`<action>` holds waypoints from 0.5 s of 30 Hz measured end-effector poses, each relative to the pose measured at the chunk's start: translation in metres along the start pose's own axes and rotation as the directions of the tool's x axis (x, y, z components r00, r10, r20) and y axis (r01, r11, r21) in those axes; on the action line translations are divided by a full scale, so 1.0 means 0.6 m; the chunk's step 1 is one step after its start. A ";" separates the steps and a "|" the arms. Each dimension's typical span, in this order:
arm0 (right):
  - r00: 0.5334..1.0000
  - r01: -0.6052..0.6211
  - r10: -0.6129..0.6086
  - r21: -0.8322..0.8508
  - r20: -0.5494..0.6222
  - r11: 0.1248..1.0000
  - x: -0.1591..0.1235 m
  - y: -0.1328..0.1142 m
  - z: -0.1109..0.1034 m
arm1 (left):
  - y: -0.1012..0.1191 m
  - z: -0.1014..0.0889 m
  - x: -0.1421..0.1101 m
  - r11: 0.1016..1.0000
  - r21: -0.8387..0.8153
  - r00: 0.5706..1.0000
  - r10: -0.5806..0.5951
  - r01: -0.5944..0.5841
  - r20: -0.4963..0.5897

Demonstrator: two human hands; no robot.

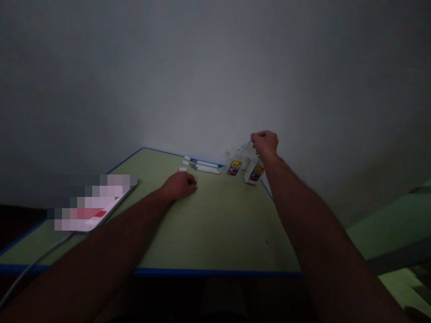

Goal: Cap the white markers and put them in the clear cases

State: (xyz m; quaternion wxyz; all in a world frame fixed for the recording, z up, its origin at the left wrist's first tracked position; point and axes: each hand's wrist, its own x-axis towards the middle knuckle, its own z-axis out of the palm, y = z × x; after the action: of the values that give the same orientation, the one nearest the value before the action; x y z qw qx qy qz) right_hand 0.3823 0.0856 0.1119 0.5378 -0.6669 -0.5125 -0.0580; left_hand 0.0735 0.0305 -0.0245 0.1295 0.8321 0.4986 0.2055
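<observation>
My right hand (pixel 266 142) is raised near the wall, its fingers pinched on the upper end of a slim white marker (pixel 245 146). The marker slants down into a clear plastic case (pixel 235 167) with a yellow and dark label. Close by on the right, partly behind my wrist, leans a second clear case (pixel 254 172) with marker ends showing at its base. My left hand (pixel 180 185) rests on the table with fingers curled and nothing visible in them. Just beyond it are a white cap (pixel 182 170) and two uncapped white markers (pixel 207 169) lying side by side.
The pale green table (pixel 215 224) has a blue edge and stands against a grey wall (pixel 202 89). On the left lies a lit device (pixel 101 211), partly blurred, with a white cable (pixel 37 264). Two more caps (pixel 186 162) lie near the marker tips.
</observation>
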 end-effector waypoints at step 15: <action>0.945 0.073 0.002 -0.215 0.327 0.974 -0.002 0.002 0.070 | -0.001 0.008 0.003 1.000 0.019 1.000 0.023 -0.023 -0.005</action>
State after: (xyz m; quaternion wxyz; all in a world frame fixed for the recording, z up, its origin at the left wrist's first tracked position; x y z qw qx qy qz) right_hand 0.3627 0.1173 0.0930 0.3659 -0.7144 -0.5963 -0.0143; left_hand 0.0762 0.0325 -0.0287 0.1178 0.8385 0.4913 0.2042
